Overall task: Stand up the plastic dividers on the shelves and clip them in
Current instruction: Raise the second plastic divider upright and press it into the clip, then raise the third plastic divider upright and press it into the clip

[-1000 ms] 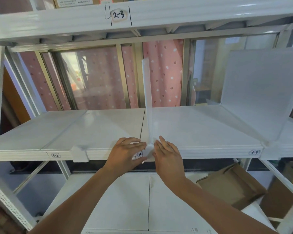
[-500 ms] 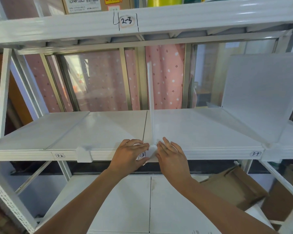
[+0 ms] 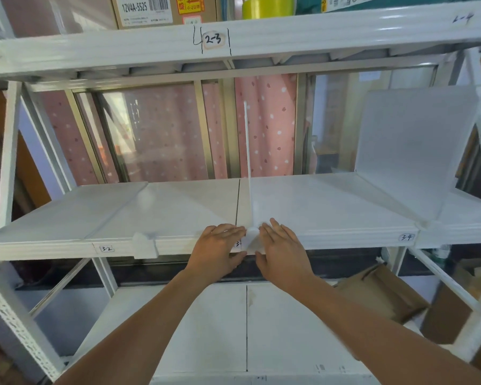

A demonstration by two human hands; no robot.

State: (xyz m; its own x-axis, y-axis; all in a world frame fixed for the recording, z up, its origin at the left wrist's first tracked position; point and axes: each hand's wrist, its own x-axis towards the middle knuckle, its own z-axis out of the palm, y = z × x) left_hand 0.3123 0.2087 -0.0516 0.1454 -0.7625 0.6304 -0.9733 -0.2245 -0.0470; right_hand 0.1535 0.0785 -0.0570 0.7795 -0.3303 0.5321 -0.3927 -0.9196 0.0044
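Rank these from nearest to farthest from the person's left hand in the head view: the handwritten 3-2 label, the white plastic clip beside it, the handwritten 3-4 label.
Measured from the left hand:
1. White plastic clip, just to its left on the shelf's front edge.
2. Handwritten 3-2 label, further left on the same edge.
3. Handwritten 3-4 label, far off to the right, beyond the right hand.

Both bare forearms reach forward, converging. The left hand (image 3: 218,252) and right hand (image 3: 285,254) lie palm-down, fingers straight, nearly touching.

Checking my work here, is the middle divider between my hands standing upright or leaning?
Upright: the middle divider shows as a thin vertical edge rising from the shelf.
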